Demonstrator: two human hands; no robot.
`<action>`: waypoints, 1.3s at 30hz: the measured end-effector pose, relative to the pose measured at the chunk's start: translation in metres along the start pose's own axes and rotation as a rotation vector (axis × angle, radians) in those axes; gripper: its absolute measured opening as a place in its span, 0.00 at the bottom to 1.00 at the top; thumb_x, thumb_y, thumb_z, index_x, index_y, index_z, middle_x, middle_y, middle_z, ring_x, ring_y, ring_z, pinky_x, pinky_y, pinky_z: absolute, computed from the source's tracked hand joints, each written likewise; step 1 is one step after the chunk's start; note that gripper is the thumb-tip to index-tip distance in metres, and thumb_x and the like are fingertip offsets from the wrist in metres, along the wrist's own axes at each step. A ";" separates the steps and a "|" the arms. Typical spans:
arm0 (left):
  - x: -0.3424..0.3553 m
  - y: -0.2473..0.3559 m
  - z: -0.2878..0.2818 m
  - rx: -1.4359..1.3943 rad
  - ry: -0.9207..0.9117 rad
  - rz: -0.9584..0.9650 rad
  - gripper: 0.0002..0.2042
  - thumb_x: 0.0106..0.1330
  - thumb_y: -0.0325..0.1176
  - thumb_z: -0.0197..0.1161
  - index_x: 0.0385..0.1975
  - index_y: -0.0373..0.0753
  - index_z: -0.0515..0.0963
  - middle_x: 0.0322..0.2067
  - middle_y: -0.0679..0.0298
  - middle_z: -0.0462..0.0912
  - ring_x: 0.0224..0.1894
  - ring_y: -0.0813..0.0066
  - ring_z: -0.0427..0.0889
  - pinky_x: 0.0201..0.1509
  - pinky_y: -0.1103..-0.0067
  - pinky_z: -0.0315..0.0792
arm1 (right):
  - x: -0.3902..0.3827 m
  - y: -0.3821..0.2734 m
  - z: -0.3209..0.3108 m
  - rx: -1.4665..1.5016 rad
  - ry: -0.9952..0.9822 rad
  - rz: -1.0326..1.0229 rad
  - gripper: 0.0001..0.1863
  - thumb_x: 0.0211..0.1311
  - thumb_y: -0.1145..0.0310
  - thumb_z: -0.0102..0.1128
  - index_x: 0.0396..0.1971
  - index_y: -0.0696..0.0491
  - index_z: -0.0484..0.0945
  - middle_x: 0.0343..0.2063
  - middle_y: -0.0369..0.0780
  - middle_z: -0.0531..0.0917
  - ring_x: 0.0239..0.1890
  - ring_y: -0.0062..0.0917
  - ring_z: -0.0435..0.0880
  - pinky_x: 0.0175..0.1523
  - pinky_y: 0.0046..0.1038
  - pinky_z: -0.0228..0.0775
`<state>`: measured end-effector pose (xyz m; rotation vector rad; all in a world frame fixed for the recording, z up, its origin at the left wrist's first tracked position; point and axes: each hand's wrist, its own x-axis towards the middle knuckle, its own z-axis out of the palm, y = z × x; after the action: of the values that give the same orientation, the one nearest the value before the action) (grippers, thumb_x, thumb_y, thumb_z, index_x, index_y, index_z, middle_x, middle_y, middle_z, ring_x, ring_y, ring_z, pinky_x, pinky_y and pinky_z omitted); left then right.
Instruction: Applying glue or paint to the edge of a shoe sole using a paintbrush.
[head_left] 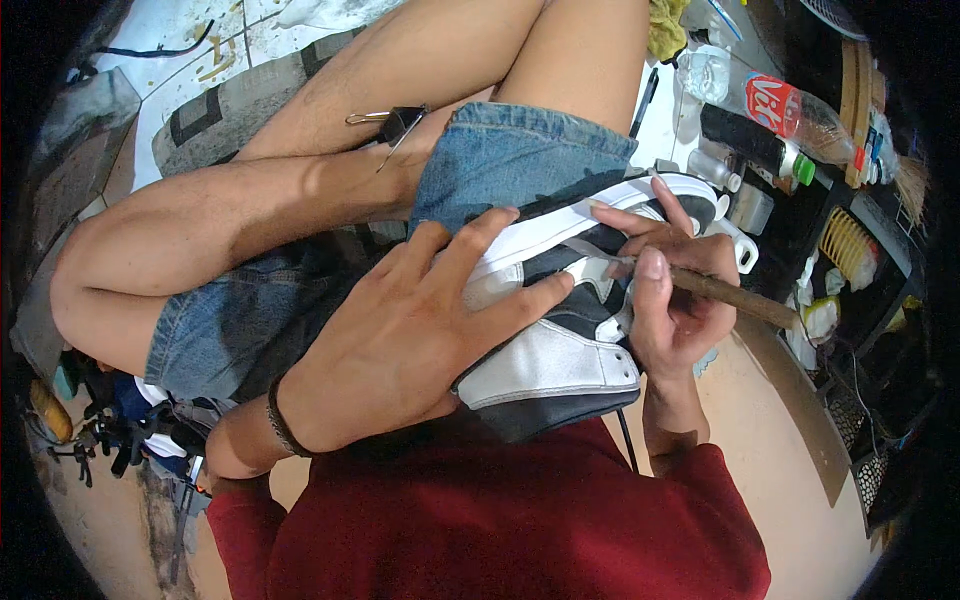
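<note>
A black-and-white sneaker (pixel 550 370) lies on its side across my lap, its white sole edge facing away from me. My left hand (pixel 400 330) steadies it, fingers spread over the upper and curled at the sole edge; the index fingertip presses near the middle of the side. In my right hand (pixel 675 310) is a wooden-handled tool (pixel 735 292), pinched between thumb and fingers. Its handle points right, and its thin tip meets the upper close to my left index finger. The tip is too small to tell its exact kind.
A binder clip (pixel 402 125) sits by my crossed leg. To the right are a plastic bottle with a red label (pixel 775 105), a green-capped bottle (pixel 803 168), small containers (pixel 712 168) and a black shelf (pixel 850 270). Clutter, including black clamps (pixel 115 440), lies at lower left.
</note>
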<state>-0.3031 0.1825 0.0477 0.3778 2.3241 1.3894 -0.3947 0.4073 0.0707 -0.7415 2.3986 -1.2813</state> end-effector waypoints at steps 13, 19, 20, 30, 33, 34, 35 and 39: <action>-0.002 0.001 0.001 -0.018 0.000 0.008 0.42 0.39 0.35 0.77 0.63 0.60 0.71 0.63 0.51 0.63 0.50 0.51 0.73 0.58 0.63 0.71 | 0.000 -0.001 -0.003 0.093 0.017 0.046 0.07 0.67 0.75 0.55 0.33 0.57 0.66 0.21 0.42 0.82 0.43 0.45 0.87 0.70 0.54 0.54; -0.003 0.001 0.005 -0.011 0.017 0.001 0.43 0.38 0.35 0.78 0.63 0.60 0.71 0.64 0.51 0.63 0.50 0.50 0.73 0.60 0.62 0.70 | 0.009 -0.012 -0.002 -0.213 -0.144 0.015 0.07 0.63 0.74 0.62 0.32 0.59 0.73 0.26 0.42 0.84 0.43 0.35 0.88 0.69 0.51 0.58; -0.003 0.001 0.005 -0.023 0.015 -0.003 0.44 0.37 0.34 0.78 0.63 0.60 0.71 0.64 0.51 0.63 0.51 0.50 0.72 0.60 0.62 0.70 | 0.010 -0.012 -0.002 -0.270 -0.160 -0.004 0.06 0.61 0.75 0.63 0.33 0.60 0.75 0.27 0.41 0.85 0.42 0.32 0.88 0.67 0.50 0.60; -0.004 0.000 0.006 -0.023 0.015 0.005 0.46 0.33 0.32 0.79 0.63 0.59 0.72 0.65 0.51 0.62 0.56 0.48 0.71 0.62 0.62 0.69 | 0.007 -0.013 0.000 -0.130 -0.082 0.045 0.05 0.64 0.76 0.60 0.32 0.59 0.72 0.26 0.41 0.85 0.43 0.33 0.88 0.68 0.52 0.58; -0.003 -0.001 0.007 0.002 0.034 0.004 0.46 0.33 0.31 0.79 0.62 0.58 0.72 0.65 0.51 0.62 0.56 0.48 0.71 0.63 0.62 0.70 | 0.018 -0.017 0.000 -0.350 -0.287 0.009 0.05 0.66 0.75 0.55 0.31 0.58 0.70 0.24 0.43 0.84 0.42 0.35 0.88 0.70 0.53 0.54; -0.002 -0.002 0.005 -0.006 0.007 -0.003 0.45 0.34 0.31 0.79 0.63 0.57 0.72 0.64 0.51 0.62 0.56 0.47 0.71 0.63 0.62 0.70 | 0.017 -0.015 -0.001 -0.307 -0.253 0.039 0.06 0.63 0.73 0.62 0.29 0.60 0.78 0.31 0.43 0.87 0.39 0.31 0.87 0.68 0.51 0.58; -0.001 -0.002 0.003 -0.009 -0.013 -0.003 0.45 0.35 0.31 0.79 0.63 0.57 0.71 0.64 0.50 0.62 0.57 0.47 0.71 0.63 0.63 0.70 | 0.015 -0.014 -0.001 -0.311 -0.250 0.032 0.06 0.63 0.73 0.62 0.29 0.60 0.78 0.31 0.43 0.87 0.39 0.31 0.87 0.68 0.51 0.58; 0.000 0.000 0.002 -0.012 -0.035 0.010 0.45 0.36 0.30 0.79 0.63 0.56 0.71 0.64 0.49 0.63 0.57 0.45 0.71 0.63 0.62 0.70 | 0.007 -0.013 -0.001 -0.028 0.022 0.095 0.05 0.60 0.75 0.64 0.27 0.60 0.79 0.28 0.44 0.87 0.39 0.32 0.88 0.69 0.53 0.56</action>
<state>-0.3020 0.1839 0.0465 0.4076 2.2876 1.3905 -0.3973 0.3977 0.0822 -0.6159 2.4427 -1.2272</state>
